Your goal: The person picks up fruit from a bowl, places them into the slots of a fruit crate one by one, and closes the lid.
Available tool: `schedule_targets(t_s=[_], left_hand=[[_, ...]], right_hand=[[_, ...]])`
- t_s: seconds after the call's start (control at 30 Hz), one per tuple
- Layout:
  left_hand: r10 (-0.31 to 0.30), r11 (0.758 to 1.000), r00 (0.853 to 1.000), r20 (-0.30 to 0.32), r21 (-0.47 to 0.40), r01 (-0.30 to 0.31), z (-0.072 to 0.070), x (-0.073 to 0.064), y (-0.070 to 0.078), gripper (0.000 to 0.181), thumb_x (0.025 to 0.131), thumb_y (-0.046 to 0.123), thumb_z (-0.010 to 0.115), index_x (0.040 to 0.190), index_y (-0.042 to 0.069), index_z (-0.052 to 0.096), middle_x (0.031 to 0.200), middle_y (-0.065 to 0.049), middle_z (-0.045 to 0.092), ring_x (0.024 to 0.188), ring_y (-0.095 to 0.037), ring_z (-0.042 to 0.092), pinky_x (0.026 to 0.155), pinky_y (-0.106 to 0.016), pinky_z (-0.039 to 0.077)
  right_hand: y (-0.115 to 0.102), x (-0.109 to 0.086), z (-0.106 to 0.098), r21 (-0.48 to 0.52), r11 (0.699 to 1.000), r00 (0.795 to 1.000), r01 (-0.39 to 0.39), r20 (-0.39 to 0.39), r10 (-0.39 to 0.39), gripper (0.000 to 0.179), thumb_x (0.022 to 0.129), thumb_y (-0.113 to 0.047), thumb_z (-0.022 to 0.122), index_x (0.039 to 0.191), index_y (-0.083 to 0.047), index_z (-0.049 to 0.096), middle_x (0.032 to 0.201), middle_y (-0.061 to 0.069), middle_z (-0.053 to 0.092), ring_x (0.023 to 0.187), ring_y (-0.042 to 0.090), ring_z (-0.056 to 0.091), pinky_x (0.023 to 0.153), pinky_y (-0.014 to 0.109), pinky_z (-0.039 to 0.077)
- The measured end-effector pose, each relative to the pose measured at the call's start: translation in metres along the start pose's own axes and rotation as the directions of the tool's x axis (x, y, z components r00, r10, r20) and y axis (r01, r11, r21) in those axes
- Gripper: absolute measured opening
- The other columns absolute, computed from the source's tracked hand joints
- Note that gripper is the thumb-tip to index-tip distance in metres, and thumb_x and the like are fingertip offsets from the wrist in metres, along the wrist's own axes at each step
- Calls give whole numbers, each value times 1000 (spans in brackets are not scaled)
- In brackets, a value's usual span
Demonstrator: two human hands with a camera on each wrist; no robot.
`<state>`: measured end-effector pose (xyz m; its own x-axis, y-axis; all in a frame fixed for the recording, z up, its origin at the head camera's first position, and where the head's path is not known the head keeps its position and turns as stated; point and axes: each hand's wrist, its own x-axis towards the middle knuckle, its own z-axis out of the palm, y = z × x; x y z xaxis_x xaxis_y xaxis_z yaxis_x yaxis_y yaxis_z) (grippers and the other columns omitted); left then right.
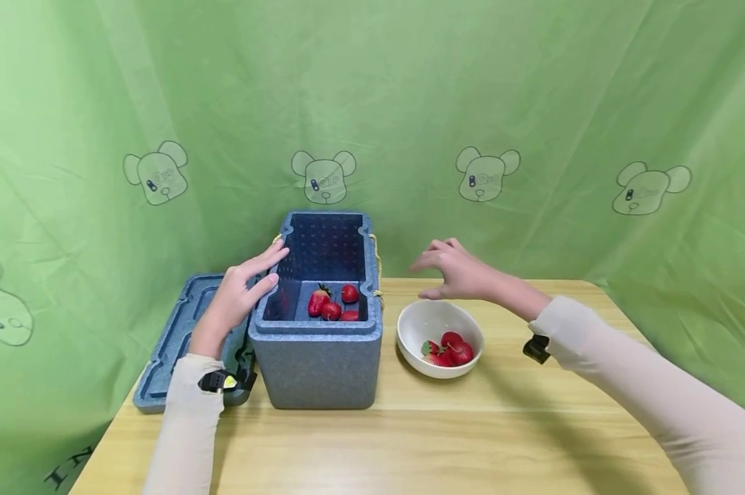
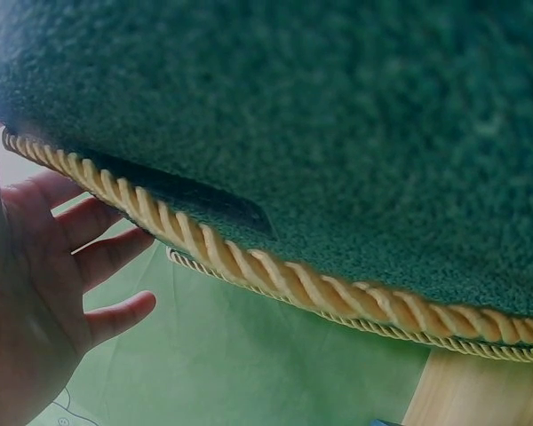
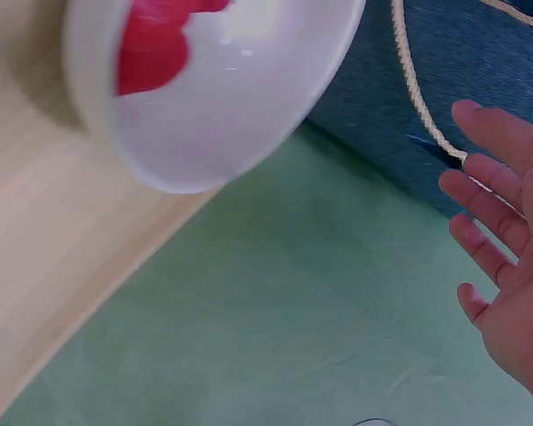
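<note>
My left hand [image 1: 239, 295] rests on the left rim of a blue-grey foam box [image 1: 322, 371], its fingers extended along the edge. Inside the box, several strawberries [image 1: 331, 311] lie on the floor near the front. My right hand [image 1: 461, 270] is in the air above the far side of a white bowl [image 1: 412, 326], holding nothing, fingers loosely bent. Several more strawberries [image 1: 461, 353] sit in the bowl. The right wrist view shows that hand's palm [image 3: 524, 302] bare and its fingers spread beside the box.
The box's lid [image 1: 183, 323] lies on the wooden table [image 1: 434, 447] left of the box. Yellow rope handles [image 2: 249, 266] hang on the box's sides. A green curtain [image 1: 403, 103] with bear-head prints stands behind the table.
</note>
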<state>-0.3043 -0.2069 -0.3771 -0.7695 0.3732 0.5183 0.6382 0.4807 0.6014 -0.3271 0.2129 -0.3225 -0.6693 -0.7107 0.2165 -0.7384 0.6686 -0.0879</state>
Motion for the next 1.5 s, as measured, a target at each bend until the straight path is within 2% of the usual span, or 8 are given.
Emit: schedule_targets(t_s=[0.13,0.27,0.5,0.83,1.03,1.3,1.37,1.5], left_hand=[[4,1000,1000,-3,3,-4,-1,1,-1,51,101,15,56,152,19,51,164,-6,38,152,-30,36,121,-60,31],[-3,1000,1000,2,1,3,-1,1,-1,51,101,15,56,152,17,50,164,-6,37,152,-31,35,121,-60,30],[5,1000,1000,-3,-6,-5,0,1,-2,50,102,16,56,152,14,51,164,-8,38,152,-31,36,120,-62,31],[8,1000,1000,-11,3,-8,0,0,-3,50,102,18,56,152,15,51,164,-7,38,152,-31,36,119,-62,32],[8,1000,1000,-10,-1,-8,1,1,-3,51,101,15,56,152,15,51,164,-7,38,152,-31,36,119,-62,32],[11,1000,1000,-14,2,-11,0,0,-2,51,101,14,57,151,16,51,163,-6,38,151,-31,37,119,-61,33],[10,1000,1000,-13,0,-10,0,0,-1,51,101,14,57,151,16,51,163,-5,38,151,-30,37,120,-60,33],[5,1000,1000,-5,-7,-5,0,0,-2,50,102,18,56,152,16,50,164,-6,37,152,-30,36,120,-60,32]], right_hand=[[6,-12,12,17,1000,999,9,46,-10,44,75,-24,90,114,-9,76,114,4,77,105,23,58,92,46,37],[8,-25,24,30,999,993,13,118,-17,43,72,-24,91,111,-9,78,108,2,78,102,21,58,90,44,37],[7,-41,35,36,999,967,-18,253,8,44,71,-27,92,110,-9,79,104,1,77,101,18,57,87,38,35],[12,-53,40,6,998,934,-63,351,57,49,66,-27,95,109,-10,79,104,0,77,99,16,55,88,39,37],[20,-59,50,-42,999,937,-34,345,46,48,65,-25,95,108,-11,79,100,-1,76,96,17,54,86,40,37],[28,-61,62,-135,989,961,59,276,-19,42,64,-24,95,100,-10,79,98,1,78,91,20,56,84,45,40],[29,-60,64,-161,985,966,58,260,-14,43,64,-24,94,102,-11,79,95,0,78,90,19,56,84,45,40],[30,-59,70,-163,985,973,46,233,-7,35,64,-20,93,95,-13,79,87,-4,76,85,16,53,82,42,37]])
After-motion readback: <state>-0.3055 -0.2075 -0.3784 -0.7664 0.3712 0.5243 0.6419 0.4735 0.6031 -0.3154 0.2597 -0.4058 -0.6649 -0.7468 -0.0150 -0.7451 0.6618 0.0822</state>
